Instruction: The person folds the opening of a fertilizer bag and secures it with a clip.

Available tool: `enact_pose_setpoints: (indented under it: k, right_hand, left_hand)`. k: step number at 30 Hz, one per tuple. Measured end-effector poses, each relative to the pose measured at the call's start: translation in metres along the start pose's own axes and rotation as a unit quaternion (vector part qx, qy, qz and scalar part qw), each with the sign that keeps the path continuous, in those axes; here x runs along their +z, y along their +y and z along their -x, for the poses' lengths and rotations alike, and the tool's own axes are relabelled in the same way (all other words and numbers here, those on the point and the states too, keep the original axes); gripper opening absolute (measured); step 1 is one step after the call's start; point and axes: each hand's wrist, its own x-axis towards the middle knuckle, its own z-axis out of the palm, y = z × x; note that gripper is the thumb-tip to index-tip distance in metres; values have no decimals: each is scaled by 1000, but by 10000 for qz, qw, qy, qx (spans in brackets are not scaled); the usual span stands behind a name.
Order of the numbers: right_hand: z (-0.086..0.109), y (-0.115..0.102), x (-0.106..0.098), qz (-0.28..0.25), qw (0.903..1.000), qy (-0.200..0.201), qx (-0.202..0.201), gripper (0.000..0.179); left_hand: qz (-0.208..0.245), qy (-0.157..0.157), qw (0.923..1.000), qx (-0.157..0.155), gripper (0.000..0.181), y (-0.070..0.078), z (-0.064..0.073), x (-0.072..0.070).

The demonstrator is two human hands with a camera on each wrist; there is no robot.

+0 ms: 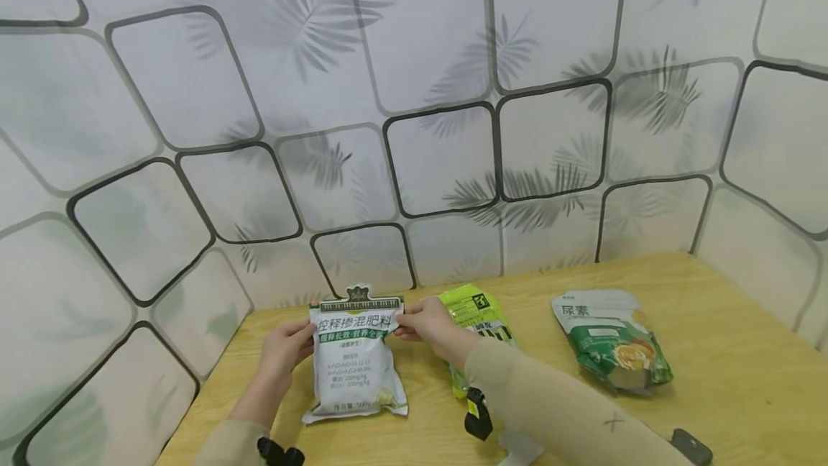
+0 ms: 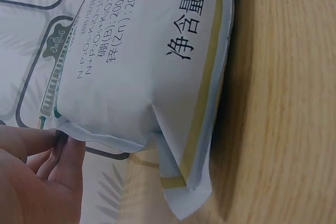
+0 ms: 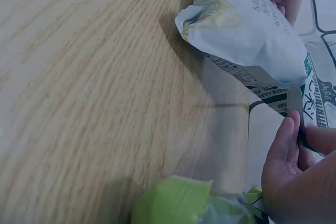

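A white fertilizer bag [image 1: 352, 372] with green print and a crown-topped header stands tilted up at the back left of the table. My left hand [image 1: 284, 351] pinches its upper left edge, and my right hand [image 1: 430, 326] pinches the upper right corner. In the left wrist view, the thumb and fingers of the left hand [image 2: 47, 174] close on the bag's [image 2: 131, 66] side edge, and its bottom seam is near the wood. From the right wrist view, the right hand [image 3: 299, 166] grips the corner of the bag [image 3: 252, 30] between thumb and fingers.
A lime-green bag [image 1: 475, 308] lies just right of the white one, partly behind my right forearm. Farther right lies a green and white bag [image 1: 611, 340]. A dark small object [image 1: 691, 446] is at the front right. The patterned wall [image 1: 446, 164] borders the wooden table [image 1: 731, 365].
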Motion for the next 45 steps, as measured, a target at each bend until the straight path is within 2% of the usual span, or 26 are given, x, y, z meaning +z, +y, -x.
enact_pose_setpoints:
  k: [9,16,20,27,36,43,45]
  right_hand:
    - [-2,0,2,115,9999,109,63,28]
    - [-1,-3,5,341,9990,188,217,13]
    - [-1,-2,7,330,9990,196,210,13]
    - [-3,0,10,21,9991,197,372,17]
    - [-4,-1,13,-1,9986,-48,523,37]
    - [-4,-1,13,143,9979,-59,636,38]
    - [-4,-1,15,261,9974,-48,667,44]
  left_hand:
    - [-175,-36,9998,-72,47,2,-8,2]
    - [-444,88,9990,-56,43,3,-11,5]
    - [-541,135,9984,-70,42,1,-13,5]
    - [-652,167,9975,-232,42,-4,-18,4]
    - [-905,166,9944,-518,46,-13,-20,4]
    - [-958,145,9935,-600,48,-16,-23,3]
    - [-903,136,9935,-682,49,-16,-24,3]
